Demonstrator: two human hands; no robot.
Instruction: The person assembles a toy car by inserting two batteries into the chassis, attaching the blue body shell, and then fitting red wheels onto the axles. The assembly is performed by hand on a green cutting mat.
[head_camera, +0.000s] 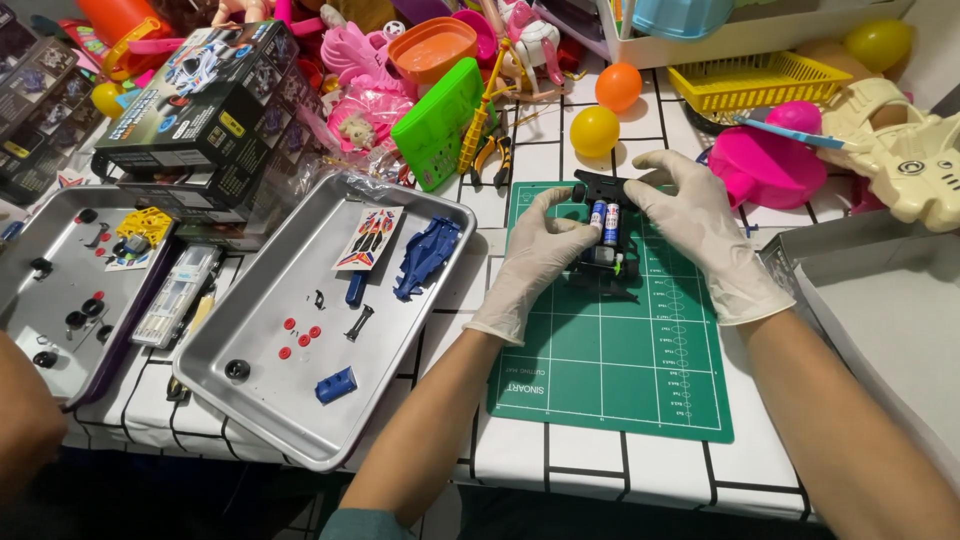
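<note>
1. Forearms enter from the bottom edge, both bare up to white gloves; table top is white with black grid lines.
2. Green cutting mat (620, 370) lies on the table between the forearms.
3. Toy car chassis (607, 232), black, sits at the far end of the mat; two batteries (605, 222) lie side by side in its middle.
4. Left hand (532, 262): fingers curled against the chassis's left side, thumb tip at the batteries. Pinching grip.
5. Right hand (700, 235): fingers pressed on the chassis's right side and far end, holding it.
6. Metal tray (330, 440) just left of the mat: blue car body shell (425, 258), sticker sheet (367, 238), small red and black parts.
7. Second tray (40, 300) further left, near a dark kit box (205, 100).
8. Far side: orange ball (618, 86), yellow ball (594, 131), yellow basket (755, 80), mixed plastic toys.
</note>
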